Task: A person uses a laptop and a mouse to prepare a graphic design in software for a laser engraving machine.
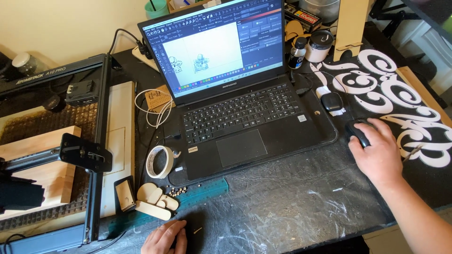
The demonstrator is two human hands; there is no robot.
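Resting palm-down over a black computer mouse [359, 132], the right hand [379, 153] cups it loosely, fingers draped forward over the buttons so that only the mouse's front end shows beyond the fingertips. The mouse lies directly under this hand, its long axis running away from the person and angled slightly left, toward the open laptop [245, 113] just beside it. The left hand [165, 239] sits well apart at the near edge of the table [292, 202], curled with fingers folded under and holding nothing that can be seen; the right hand is plainly the one on the mouse. Past the left hand lie small pale wooden cutouts [155, 200] on a green ruler [202, 194], then a roll of masking tape [159, 161], and farther left the black frame of a laser engraver [96, 141] over wooden boards [37, 164].
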